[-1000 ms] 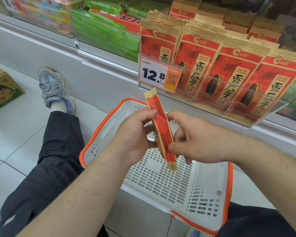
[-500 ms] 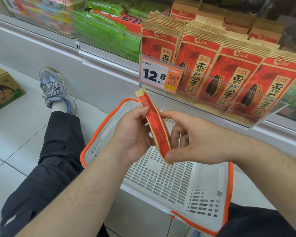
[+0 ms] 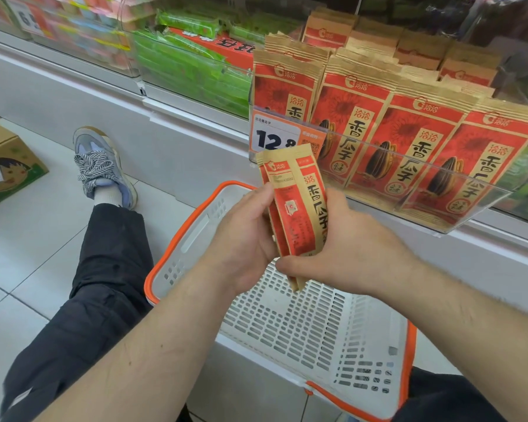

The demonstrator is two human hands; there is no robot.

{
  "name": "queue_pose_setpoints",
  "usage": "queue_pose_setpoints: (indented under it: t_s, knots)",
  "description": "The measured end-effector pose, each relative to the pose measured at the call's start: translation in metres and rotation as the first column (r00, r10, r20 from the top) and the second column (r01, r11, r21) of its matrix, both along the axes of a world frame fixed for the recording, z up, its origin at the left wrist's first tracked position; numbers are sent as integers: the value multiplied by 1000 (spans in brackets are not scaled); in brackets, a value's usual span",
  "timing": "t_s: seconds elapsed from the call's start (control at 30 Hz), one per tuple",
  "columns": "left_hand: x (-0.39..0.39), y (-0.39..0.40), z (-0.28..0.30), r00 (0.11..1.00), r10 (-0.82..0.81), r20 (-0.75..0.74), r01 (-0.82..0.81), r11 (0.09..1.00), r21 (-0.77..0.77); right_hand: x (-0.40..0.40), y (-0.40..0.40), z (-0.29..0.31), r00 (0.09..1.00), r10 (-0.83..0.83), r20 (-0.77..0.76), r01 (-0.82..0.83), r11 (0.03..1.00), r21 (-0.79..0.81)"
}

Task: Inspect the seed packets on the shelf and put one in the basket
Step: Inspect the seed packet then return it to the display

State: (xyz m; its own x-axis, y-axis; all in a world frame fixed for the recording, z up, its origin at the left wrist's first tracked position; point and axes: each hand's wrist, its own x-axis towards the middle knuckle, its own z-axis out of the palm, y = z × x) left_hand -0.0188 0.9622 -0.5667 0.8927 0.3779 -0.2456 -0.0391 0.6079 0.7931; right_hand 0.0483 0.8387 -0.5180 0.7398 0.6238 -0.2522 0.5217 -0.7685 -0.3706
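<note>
A red and tan seed packet [image 3: 293,208] stands upright between both hands, above the white basket with an orange rim [image 3: 287,324]. My left hand [image 3: 244,236] grips its left edge, thumb near the top. My right hand [image 3: 348,248] holds its lower right side, fingers curled round the bottom. The packet's side and part of its back face me. Several matching seed packets [image 3: 409,141] stand in rows on the shelf behind a clear plastic front, with a 12.8 price tag [image 3: 275,138].
Green snack packs [image 3: 192,65] fill the shelf section to the left. My legs in black trousers flank the basket, and a grey shoe [image 3: 101,166] rests on the white tiled floor. A cardboard box [image 3: 3,162] sits at the far left.
The packet has turned from edge-on to showing its printed faces. Both hands have shifted slightly upward with it, staying over the basket.
</note>
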Motion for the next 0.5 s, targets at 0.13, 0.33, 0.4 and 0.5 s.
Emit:
queue_pose_setpoints:
  t_s: [0.13,0.33,0.4,0.5]
  knots:
    - [1,0,-1,993,93,-68,-75,970,233,-2,2,-2,998,-14,59,17,998,-53]
    - [-3,4,-4,986,110,-123,-71,955,288,8,1,-1,984,-132,-117,151,973,172]
    - [-4,3,-5,990,74,-124,-34,954,299,18,0,-5,948,-153,-278,252,896,365]
    - [-5,1,-4,991,36,-128,6,949,314,26,-1,-5,891,-135,-433,361,789,497]
